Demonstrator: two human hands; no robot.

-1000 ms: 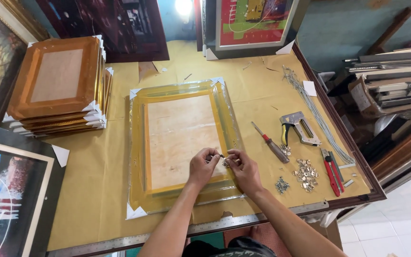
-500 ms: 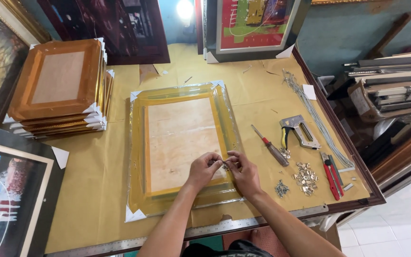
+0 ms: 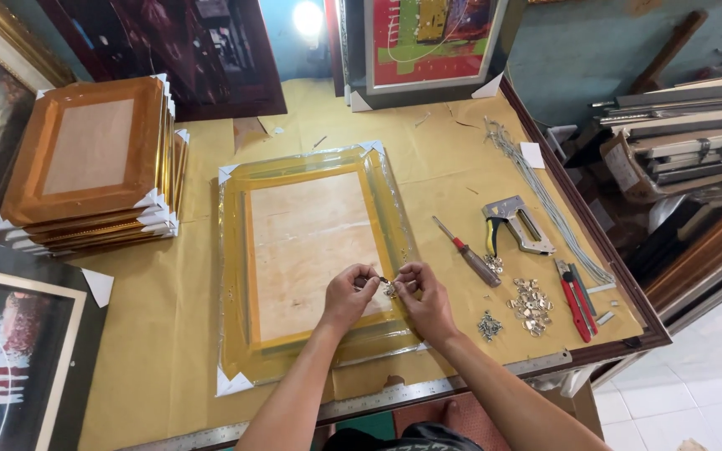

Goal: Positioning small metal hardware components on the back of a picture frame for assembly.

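Item: left hand (image 3: 346, 294) and right hand (image 3: 422, 294) are both pinching a small metal hanger clip (image 3: 388, 288) over the plastic-wrapped gold picture frame's (image 3: 236, 276) right rail, mid-table; clip not yet fastened, screwdriver (image 3: 467, 250) lying untouched.

Left hand (image 3: 347, 296) and right hand (image 3: 424, 294) pinch a small metal fitting (image 3: 388, 288) over the wrapped frame (image 3: 311, 259).

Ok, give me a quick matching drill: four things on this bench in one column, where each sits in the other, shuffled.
Things:
1. screwdriver
2. staple gun
3. stack of frames
4. red cutter

Places:
A. far left of the table
B. near the table's right edge
C. just right of the wrapped frame
D. between screwdriver and grey cord

Pairs: 1-C, 2-D, 3-A, 4-B.
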